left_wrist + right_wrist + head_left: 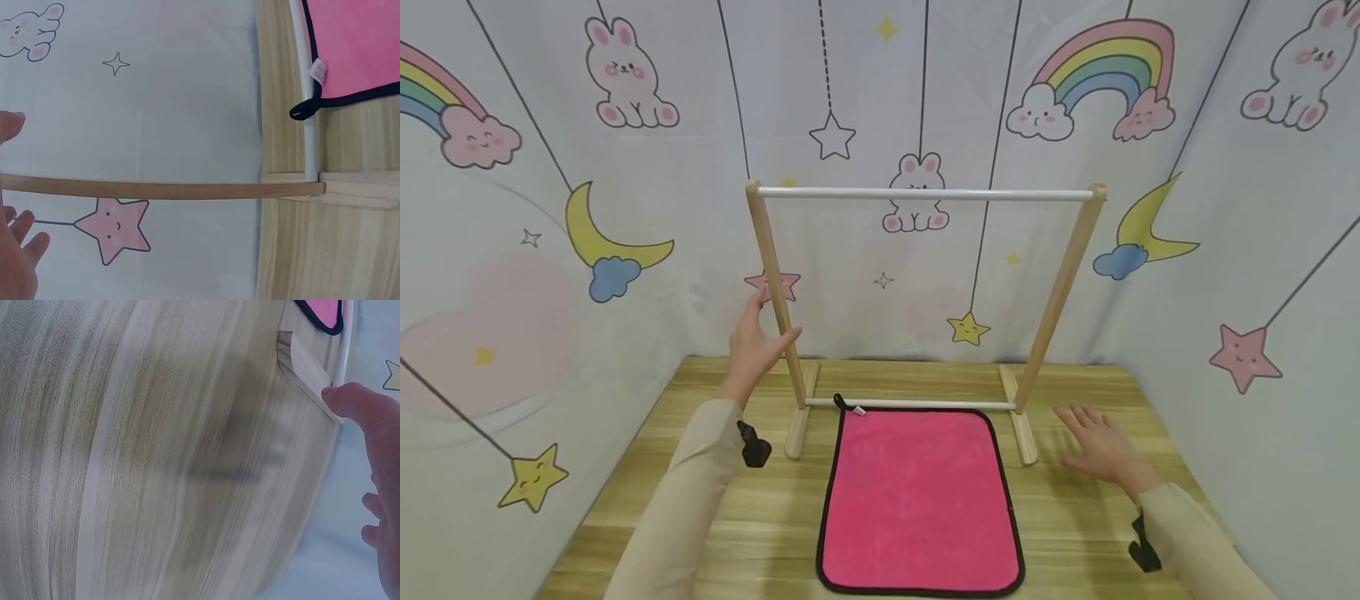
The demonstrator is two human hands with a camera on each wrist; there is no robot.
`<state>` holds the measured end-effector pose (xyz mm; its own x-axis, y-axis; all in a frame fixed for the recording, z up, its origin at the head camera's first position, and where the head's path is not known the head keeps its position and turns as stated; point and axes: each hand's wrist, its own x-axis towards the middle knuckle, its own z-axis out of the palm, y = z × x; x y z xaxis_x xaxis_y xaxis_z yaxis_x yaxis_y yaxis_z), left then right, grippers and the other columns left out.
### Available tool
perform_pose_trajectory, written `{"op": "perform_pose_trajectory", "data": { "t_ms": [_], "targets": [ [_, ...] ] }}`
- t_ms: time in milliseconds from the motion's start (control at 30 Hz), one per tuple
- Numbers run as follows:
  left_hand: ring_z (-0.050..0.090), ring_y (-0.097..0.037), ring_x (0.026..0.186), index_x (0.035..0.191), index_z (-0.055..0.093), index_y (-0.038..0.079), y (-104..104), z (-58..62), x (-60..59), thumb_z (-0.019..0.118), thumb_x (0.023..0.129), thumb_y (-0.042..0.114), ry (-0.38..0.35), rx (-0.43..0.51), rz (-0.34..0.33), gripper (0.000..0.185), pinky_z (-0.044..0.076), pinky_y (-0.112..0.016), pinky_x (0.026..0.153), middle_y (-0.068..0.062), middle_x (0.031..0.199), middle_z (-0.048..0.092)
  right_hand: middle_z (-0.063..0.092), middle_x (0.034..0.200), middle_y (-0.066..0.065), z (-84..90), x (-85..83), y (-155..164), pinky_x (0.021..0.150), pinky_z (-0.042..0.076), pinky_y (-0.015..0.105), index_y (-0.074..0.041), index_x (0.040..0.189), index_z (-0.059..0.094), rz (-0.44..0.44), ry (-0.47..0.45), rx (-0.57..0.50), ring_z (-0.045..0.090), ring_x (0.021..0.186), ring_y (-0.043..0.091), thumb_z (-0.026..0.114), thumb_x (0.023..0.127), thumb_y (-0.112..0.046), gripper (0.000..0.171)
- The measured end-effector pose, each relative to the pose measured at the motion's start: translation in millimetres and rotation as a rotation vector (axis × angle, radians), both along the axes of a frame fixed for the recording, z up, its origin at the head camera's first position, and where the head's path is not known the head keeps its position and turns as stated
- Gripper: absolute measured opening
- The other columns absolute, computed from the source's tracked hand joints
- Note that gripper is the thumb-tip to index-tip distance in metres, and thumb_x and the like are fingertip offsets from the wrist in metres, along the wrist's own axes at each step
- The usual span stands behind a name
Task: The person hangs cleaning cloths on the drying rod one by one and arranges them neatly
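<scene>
A wooden rack with two upright posts and white rods stands toward the back of the table. My left hand is at its left post, thumb and fingers spread on either side of the wood, not curled round it. In front of the rack a pink towel with black edging lies flat, its black corner loop over the lower white rod. My right hand hovers over the table right of the rack's right foot, fingers straight and holding nothing.
The wood-grain table ends at a white cloth backdrop printed with rabbits, stars and rainbows, which closes in the back and both sides. The upper white rod spans the top of the rack with nothing hanging on it.
</scene>
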<state>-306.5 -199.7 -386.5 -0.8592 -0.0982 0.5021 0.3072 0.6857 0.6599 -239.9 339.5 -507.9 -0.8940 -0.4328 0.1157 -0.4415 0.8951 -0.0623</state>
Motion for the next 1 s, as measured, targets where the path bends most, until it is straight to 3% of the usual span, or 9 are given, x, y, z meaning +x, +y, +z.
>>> {"op": "perform_pose_trajectory", "data": {
  "t_ms": [200,567,1000],
  "targets": [
    [0.054,-0.030,0.102,0.129,0.042,0.004,7,11.2,-8.4,0.071,0.076,0.008,0.100,0.095,-0.007,0.061,0.050,-0.044,0.083,-0.017,0.114,0.054,0.034,0.132,0.036,1.7,0.6,-3,0.093,0.028,0.067,0.000,0.133,0.034,0.023,-0.005,-0.019,0.034,0.118,0.053,0.074,0.073,-0.026,0.076],
    [0.054,-0.026,0.089,0.122,0.047,0.001,10,18.6,-23.2,0.065,0.078,-0.002,0.196,0.155,0.012,0.048,0.055,-0.042,0.071,-0.017,0.105,0.054,0.039,0.130,0.034,2.1,-2.9,-8,0.093,0.031,0.064,0.001,0.133,0.036,0.043,0.032,-0.022,0.039,0.115,0.050,0.074,0.073,-0.025,0.075],
    [0.057,-0.027,0.086,0.119,0.049,0.000,10,16.4,-28.5,0.062,0.083,0.002,0.224,0.158,0.037,0.038,0.055,-0.041,0.068,-0.018,0.101,0.054,0.048,0.122,0.031,10.7,-14.7,-40,0.085,0.044,0.055,0.002,0.130,0.043,0.129,0.050,-0.088,0.051,0.105,0.045,0.076,0.070,-0.021,0.072]
  ]
}}
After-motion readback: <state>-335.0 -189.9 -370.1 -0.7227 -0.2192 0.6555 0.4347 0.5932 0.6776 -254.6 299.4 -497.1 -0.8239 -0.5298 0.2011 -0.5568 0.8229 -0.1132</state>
